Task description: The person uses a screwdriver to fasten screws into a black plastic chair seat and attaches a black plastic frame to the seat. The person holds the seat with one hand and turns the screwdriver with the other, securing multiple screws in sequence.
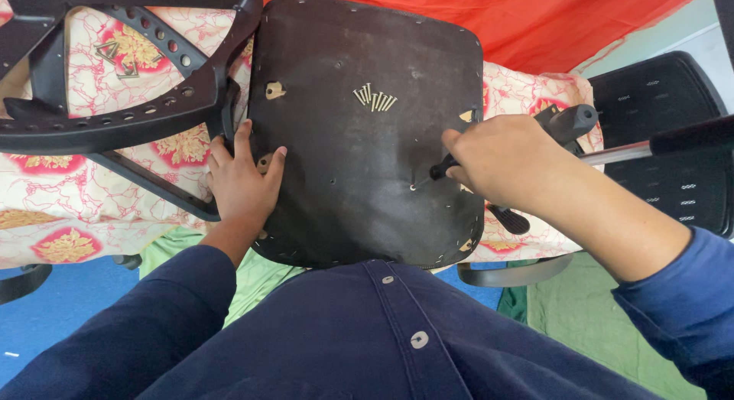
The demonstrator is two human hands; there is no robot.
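A dark chair seat board (359, 48) lies upside down in front of me, its underside up. My left hand (243, 178) rests flat on its left edge, fingers spread. My right hand (508, 159) grips a screwdriver (437, 172) whose tip meets a hole in the board near its right side. A small pile of brass screws (375, 99) lies on the board near its middle top. A black perforated chair backrest frame (130, 113) sits to the left, touching the board's edge.
A patterned cream and red cloth (92, 209) covers the surface under the parts. Orange fabric (550, 17) lies behind. A black mesh chair part (673, 170) and a metal tube with a black grip (665, 144) are at the right. Blue floor (61, 300) is below left.
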